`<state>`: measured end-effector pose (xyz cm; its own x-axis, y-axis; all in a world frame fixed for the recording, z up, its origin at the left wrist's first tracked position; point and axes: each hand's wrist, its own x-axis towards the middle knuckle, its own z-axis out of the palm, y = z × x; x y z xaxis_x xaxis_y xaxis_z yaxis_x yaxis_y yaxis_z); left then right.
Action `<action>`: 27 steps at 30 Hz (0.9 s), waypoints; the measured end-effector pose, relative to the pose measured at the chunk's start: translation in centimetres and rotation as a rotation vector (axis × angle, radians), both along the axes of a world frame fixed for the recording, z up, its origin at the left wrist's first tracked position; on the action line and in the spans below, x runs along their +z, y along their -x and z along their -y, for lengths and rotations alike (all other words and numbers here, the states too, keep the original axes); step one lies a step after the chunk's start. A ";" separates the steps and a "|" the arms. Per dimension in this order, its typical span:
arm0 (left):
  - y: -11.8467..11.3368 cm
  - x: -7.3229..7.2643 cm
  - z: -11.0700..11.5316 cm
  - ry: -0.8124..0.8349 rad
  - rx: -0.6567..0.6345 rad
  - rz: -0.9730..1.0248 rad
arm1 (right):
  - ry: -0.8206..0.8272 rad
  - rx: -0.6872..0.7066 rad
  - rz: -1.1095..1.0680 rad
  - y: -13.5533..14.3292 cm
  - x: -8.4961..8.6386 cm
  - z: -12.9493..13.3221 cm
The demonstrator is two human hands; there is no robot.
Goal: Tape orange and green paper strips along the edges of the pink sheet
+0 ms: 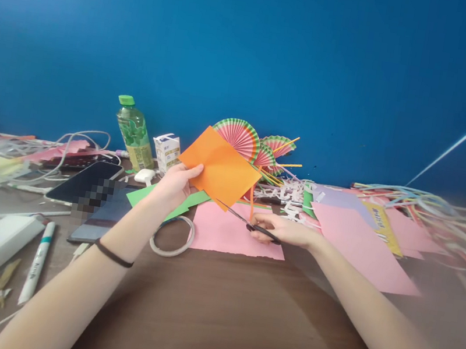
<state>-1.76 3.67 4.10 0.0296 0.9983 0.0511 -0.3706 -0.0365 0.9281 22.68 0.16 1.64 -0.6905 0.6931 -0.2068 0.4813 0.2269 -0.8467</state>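
Right hand point(284, 230) gripped scissors point(252, 223), blades pointing up-left into the orange sheet's point(220, 168) lower edge; left hand point(176, 183) pinched the sheet's left edge, holding it tilted above the table point(215, 313).

Left hand point(175, 184): grip on the lower left edge of an orange paper sheet point(220, 168), held tilted above the counter point(215, 313). Right hand point(284, 230): grip on black-handled scissors point(251, 224), blades at the sheet's lower edge, a narrow orange strip point(251, 201) hanging there. Beneath: pink paper point(232, 236), green paper point(145, 195), tape ring point(172, 236). Left: phone point(84, 181), marker point(37, 261), green-capped bottle point(133, 132). Behind: pleated paper fans point(239, 135).
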 end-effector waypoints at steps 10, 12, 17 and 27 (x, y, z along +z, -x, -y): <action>-0.7 0.1 0.6 0.038 0.013 0.010 | 0.005 -0.014 -0.011 0.1 -0.8 -0.2; -0.8 0.0 0.6 0.044 0.015 0.004 | 0.013 -0.019 -0.029 0.1 -0.9 -0.2; -0.9 -0.2 0.5 0.045 0.038 -0.013 | 0.012 -0.035 -0.033 0.2 -0.8 0.0; -0.9 -0.2 0.5 0.030 0.053 -0.031 | 0.012 -0.084 -0.010 0.5 -0.2 0.4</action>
